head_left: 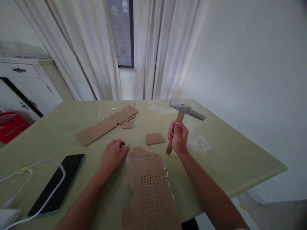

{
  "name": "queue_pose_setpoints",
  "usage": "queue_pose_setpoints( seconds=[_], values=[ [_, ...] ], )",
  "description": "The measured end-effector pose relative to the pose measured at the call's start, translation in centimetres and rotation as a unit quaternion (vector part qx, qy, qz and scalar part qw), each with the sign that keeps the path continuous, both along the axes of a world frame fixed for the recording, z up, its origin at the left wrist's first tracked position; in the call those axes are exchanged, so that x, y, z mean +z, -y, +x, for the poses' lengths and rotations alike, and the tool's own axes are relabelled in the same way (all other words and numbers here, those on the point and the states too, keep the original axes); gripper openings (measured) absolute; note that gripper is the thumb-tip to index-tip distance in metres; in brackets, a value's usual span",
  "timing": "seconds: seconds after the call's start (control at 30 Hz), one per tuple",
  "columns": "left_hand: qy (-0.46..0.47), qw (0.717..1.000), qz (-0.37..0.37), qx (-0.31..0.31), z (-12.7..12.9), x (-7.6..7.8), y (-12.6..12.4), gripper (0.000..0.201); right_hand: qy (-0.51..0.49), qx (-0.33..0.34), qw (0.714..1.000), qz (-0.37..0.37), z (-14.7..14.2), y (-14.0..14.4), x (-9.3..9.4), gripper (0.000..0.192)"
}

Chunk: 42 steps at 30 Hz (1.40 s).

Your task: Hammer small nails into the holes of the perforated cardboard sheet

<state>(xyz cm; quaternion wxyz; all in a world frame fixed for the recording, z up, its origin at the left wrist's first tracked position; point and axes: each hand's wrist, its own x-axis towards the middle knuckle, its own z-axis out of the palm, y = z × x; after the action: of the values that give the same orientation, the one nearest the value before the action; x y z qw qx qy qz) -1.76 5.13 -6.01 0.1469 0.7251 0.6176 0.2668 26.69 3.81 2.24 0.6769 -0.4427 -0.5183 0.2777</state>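
Observation:
My right hand (178,137) grips the wooden handle of a hammer (186,111), its grey metal head raised above the table. My left hand (113,156) rests on the table beside a torn cardboard sheet (151,188) full of small holes, with a row of metal nail heads (146,158) near its far edge. Its fingertips pinch a small nail (128,146) just left of that edge. The hammer hangs to the right of the sheet, apart from it.
A long cardboard strip (106,124) and two small cardboard scraps (154,138) lie farther back on the pale green table (240,153). A black phone (57,182) with a white cable (28,169) across it sits at the left. Clear plastic wrap (199,142) lies right of the hammer.

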Motion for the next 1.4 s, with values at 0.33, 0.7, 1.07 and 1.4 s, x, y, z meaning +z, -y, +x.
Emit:
queue_pose_setpoints(
  seconds=[0.33,0.7,1.07,1.4],
  values=[
    [-0.076,0.996,-0.033,-0.028,0.4,-0.6,0.2,0.027,-0.039,-0.030,0.999,0.011,1.1,1.6,-1.4,0.056],
    [-0.136,0.990,-0.043,-0.006,1.0,-0.3,0.9,0.025,-0.012,0.012,1.000,-0.017,1.3,1.6,-1.6,0.060],
    [-0.148,0.988,-0.036,-0.008,0.9,-0.6,0.9,0.021,0.085,0.075,0.984,-0.140,1.1,0.2,-4.7,0.055],
    [-0.145,0.989,-0.038,-0.005,1.1,-0.5,0.8,0.020,0.156,0.122,0.949,-0.247,0.0,0.2,-4.3,0.041]
  ],
)
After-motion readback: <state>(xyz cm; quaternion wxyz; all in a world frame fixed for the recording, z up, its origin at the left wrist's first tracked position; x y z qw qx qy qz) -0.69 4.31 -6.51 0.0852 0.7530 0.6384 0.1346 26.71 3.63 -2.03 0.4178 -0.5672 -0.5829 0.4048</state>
